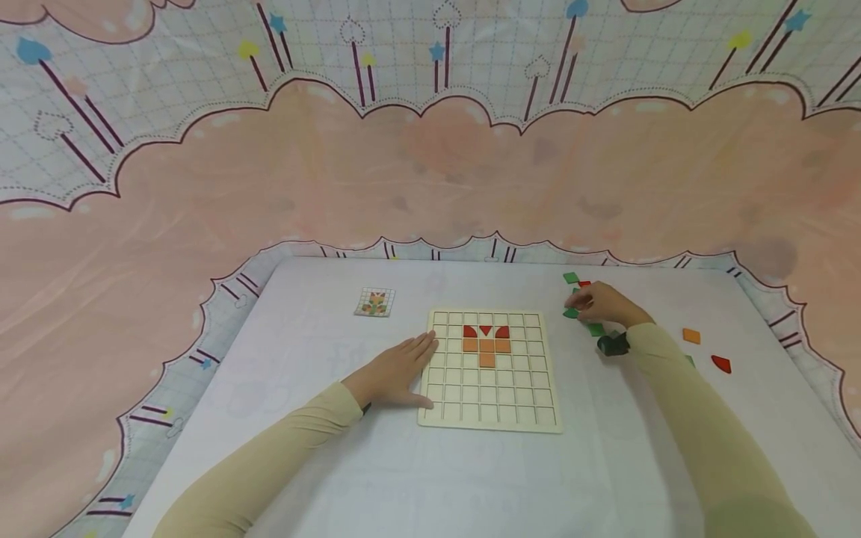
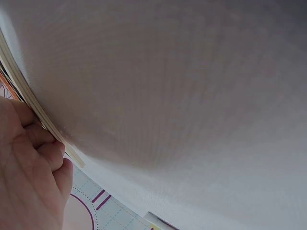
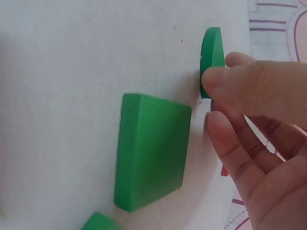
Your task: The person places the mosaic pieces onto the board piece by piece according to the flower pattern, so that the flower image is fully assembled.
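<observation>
My left hand (image 1: 398, 368) rests along the left side of a pale gridded board (image 1: 491, 407), fingers straight and thumb spread to its lower left. In the left wrist view, the left hand's fingers (image 2: 48, 153) touch the board's edge. Red pieces (image 1: 486, 330) and orange square pieces (image 1: 487, 345) lie in the board's upper cells. To the right of the board, my right hand (image 1: 602, 302) pinches a green curved piece (image 3: 211, 45) between thumb and fingers, close to the tabletop; its lower part is hidden by the thumb. A green square piece (image 3: 156, 153) lies beside that hand.
A small pattern card (image 1: 375, 302) with a flower picture lies left of the board. Loose pieces are scattered at the right, among them a green piece (image 1: 571, 278), an orange square (image 1: 691, 336) and a red curved piece (image 1: 721, 364). A patterned cloth (image 1: 430, 179) hangs behind the table.
</observation>
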### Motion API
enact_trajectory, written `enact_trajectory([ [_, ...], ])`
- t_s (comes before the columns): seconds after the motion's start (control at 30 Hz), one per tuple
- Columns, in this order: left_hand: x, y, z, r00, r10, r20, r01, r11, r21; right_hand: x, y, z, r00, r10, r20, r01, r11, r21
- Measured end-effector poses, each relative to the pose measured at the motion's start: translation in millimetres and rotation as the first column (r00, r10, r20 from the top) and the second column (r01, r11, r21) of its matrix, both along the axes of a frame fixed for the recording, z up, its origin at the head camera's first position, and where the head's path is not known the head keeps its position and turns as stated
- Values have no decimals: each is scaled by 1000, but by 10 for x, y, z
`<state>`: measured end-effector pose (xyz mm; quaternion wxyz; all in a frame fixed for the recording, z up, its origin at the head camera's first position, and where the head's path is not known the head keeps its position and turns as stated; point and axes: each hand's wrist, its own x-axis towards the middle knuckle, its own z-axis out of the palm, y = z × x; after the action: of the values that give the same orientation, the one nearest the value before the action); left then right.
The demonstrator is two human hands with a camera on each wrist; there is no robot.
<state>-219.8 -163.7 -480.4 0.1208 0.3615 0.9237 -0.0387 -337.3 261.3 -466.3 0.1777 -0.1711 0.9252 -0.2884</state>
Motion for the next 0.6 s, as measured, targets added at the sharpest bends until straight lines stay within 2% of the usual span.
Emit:
enact_trajectory([
  [0.27,6,-2,11,1000,-13,-7,12,1000,0,-8,16,-32,999,-34,-9,34,999,15],
  [0.6,6,-3,30,1000,-9,4,9,1000,-1,-10,5,-44,1000,-1,-29,1,1000,15],
])
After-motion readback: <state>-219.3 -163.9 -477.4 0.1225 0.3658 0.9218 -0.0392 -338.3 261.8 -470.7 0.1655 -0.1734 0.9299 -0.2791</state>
